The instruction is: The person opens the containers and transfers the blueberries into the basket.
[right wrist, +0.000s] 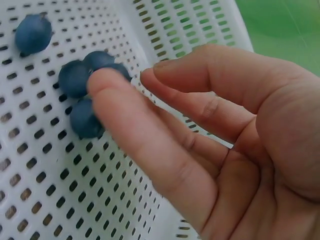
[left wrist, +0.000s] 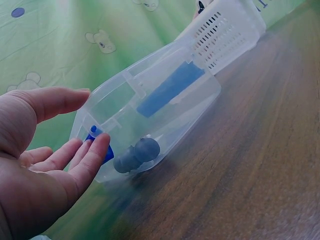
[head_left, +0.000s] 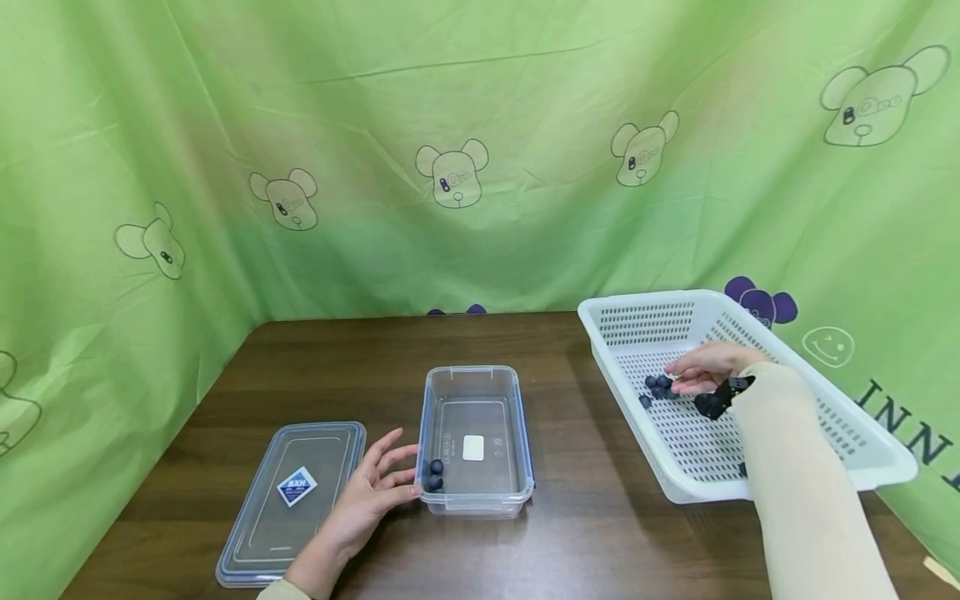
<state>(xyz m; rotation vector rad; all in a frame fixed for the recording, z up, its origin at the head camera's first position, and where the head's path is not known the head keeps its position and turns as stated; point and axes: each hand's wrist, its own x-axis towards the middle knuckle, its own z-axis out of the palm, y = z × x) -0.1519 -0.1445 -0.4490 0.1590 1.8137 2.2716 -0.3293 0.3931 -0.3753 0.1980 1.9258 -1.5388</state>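
Observation:
My left hand stands at the left side of a clear plastic container, its fingers loosely spread and touching or very near the wall. A few blueberries lie in the container's near left corner. My right hand is inside a white perforated basket, beside a small cluster of blueberries. In the right wrist view its index finger overlaps the cluster, and nothing shows between finger and thumb. A single blueberry sits apart from them.
A clear lid with a blue rim and a blue-and-white label lies flat to the left of the container. Another dark berry is partly hidden by the right sleeve. Green cloth hangs behind the brown table.

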